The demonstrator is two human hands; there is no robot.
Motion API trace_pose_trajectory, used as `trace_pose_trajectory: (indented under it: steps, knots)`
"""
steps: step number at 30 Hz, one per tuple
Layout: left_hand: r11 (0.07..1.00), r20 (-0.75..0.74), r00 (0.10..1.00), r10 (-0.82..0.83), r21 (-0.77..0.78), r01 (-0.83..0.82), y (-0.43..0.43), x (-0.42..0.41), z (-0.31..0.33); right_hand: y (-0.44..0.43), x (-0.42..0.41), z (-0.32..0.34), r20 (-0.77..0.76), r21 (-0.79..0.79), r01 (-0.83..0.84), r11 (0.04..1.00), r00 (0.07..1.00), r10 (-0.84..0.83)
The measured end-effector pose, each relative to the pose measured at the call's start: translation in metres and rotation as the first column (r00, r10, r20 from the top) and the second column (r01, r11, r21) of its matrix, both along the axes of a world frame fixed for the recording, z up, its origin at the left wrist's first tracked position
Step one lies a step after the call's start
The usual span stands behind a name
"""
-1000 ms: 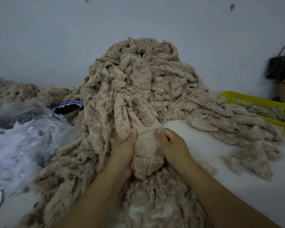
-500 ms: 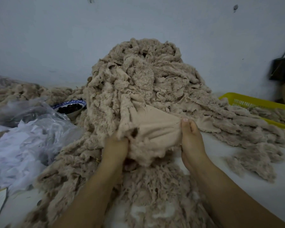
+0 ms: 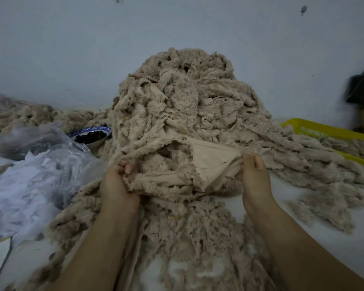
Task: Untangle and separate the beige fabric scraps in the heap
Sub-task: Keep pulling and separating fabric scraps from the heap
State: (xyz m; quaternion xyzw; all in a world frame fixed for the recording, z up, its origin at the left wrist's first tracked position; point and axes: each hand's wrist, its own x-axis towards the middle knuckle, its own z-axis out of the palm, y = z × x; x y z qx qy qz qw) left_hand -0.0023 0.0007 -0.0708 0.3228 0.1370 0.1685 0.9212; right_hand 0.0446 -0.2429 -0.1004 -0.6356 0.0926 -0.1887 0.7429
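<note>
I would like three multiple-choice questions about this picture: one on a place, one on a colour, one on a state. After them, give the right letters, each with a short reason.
1. Where is the yellow basket?
A. right of the heap
B. left of it
C. on top of it

2. What colour is the rim of the bowl?
A. red
B. green
C. blue and white

3. How is the front scrap?
A. lying untouched
B. stretched between the left hand and the right hand
C. held by one hand only

Answers:
1. A, as the basket lies at the right edge, behind the heap's spread.
2. C, as the rim shows a blue pattern on white.
3. B, as each hand pinches one end.
</note>
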Motion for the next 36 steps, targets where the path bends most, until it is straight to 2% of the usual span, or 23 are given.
trace_pose_trajectory:
  steps: [1,2,3,4,5,6,7,8,9,10,12,13,14,15,17,19,20,21,23,26,29,33,36]
  knots:
    - [0.962,-0.117,0.986,0.115,0.261,-0.081,-0.002,0.0,-0.001,0.0,-0.001,0.001,0.016,0.016,0.002,1.0,1.0,-0.003]
    - [0.83,-0.192,0.95,0.247,0.548,-0.105,-0.005,-0.002,-0.002,-0.001,-0.002,0.003,0.031,0.036,-0.001,0.999,1.0,0.0]
    - [0.622,-0.189,0.925,0.329,0.78,-0.062,-0.009,-0.003,-0.004,0.0,-0.003,0.005,0.042,0.055,-0.011,0.998,0.999,0.009]
    - [0.385,-0.119,0.921,0.37,0.922,-0.035,-0.012,-0.005,-0.009,0.001,-0.004,0.007,0.047,0.074,-0.033,0.997,0.998,0.029]
    - [0.18,0.01,0.927,0.375,0.98,-0.083,-0.016,-0.007,-0.013,0.004,-0.006,0.009,0.046,0.088,-0.066,0.994,0.997,0.062]
    - [0.027,0.191,0.923,0.335,0.977,-0.212,-0.021,-0.01,-0.013,0.008,-0.008,0.011,0.04,0.095,-0.106,0.99,0.994,0.102]
    - [-0.066,0.369,0.896,0.246,0.929,-0.364,-0.028,-0.012,-0.012,0.011,-0.01,0.012,0.033,0.095,-0.144,0.985,0.989,0.141]
    - [-0.102,0.471,0.869,0.149,0.882,-0.46,-0.034,-0.013,-0.011,0.014,-0.013,0.013,0.037,0.1,-0.172,0.98,0.985,0.169]
    - [-0.103,0.466,0.883,0.056,0.882,-0.46,-0.042,-0.016,-0.01,0.016,-0.014,0.014,0.051,0.11,-0.19,0.976,0.981,0.186]
    - [-0.085,0.364,0.931,-0.029,0.927,-0.366,-0.049,-0.016,-0.01,0.018,-0.016,0.015,0.068,0.115,-0.202,0.973,0.978,0.196]
    - [-0.147,0.007,0.992,-0.126,0.989,-0.026,-0.061,-0.017,-0.012,0.021,-0.019,0.016,0.094,0.089,-0.222,0.971,0.972,0.213]
    - [-0.149,-0.132,0.982,-0.136,0.982,0.111,-0.065,-0.017,-0.015,0.023,-0.02,0.016,0.102,0.064,-0.233,0.97,0.969,0.226]
    - [-0.087,-0.199,0.969,-0.145,0.978,0.188,-0.066,-0.017,-0.018,0.025,-0.022,0.015,0.107,0.025,-0.246,0.969,0.964,0.242]
    - [0.033,-0.2,0.97,-0.141,0.978,0.207,-0.066,-0.016,-0.022,0.028,-0.023,0.014,0.107,-0.033,-0.252,0.967,0.961,0.254]
    - [0.383,-0.146,0.976,-0.161,0.902,0.198,-0.067,-0.015,-0.021,0.034,-0.026,0.01,0.1,-0.174,-0.254,0.951,0.957,0.273]
    - [0.695,-0.071,0.965,-0.253,0.68,0.233,-0.066,-0.014,-0.018,0.038,-0.028,0.006,0.086,-0.309,-0.258,0.915,0.951,0.297]
    - [0.805,-0.021,0.952,-0.306,0.528,0.27,-0.064,-0.014,-0.013,0.039,-0.028,0.006,0.075,-0.362,-0.248,0.899,0.953,0.293]
    - [0.868,0.025,0.934,-0.356,0.38,0.321,-0.061,-0.014,-0.009,0.039,-0.028,0.005,0.064,-0.397,-0.231,0.888,0.958,0.278]
    - [0.88,0.058,0.891,-0.45,0.2,0.431,-0.058,-0.015,-0.005,0.038,-0.027,0.004,0.047,-0.427,-0.198,0.882,0.97,0.241]
    - [0.842,0.006,0.849,-0.528,0.138,0.522,-0.063,-0.016,-0.005,0.041,-0.027,0.004,0.055,-0.435,-0.185,0.881,0.971,0.231]
    - [0.806,-0.059,0.833,-0.551,0.222,0.549,-0.068,-0.017,-0.005,0.036,-0.026,0.007,0.063,-0.359,-0.189,0.914,0.972,0.226]
    - [0.709,-0.133,0.872,-0.471,0.532,0.464,-0.077,-0.019,-0.004,0.036,-0.03,0.009,0.108,-0.402,-0.272,0.874,0.934,0.34]
    - [0.69,-0.193,0.894,-0.404,0.577,0.437,-0.077,-0.017,-0.009,0.045,-0.039,0.009,0.139,-0.417,-0.333,0.846,0.896,0.421]
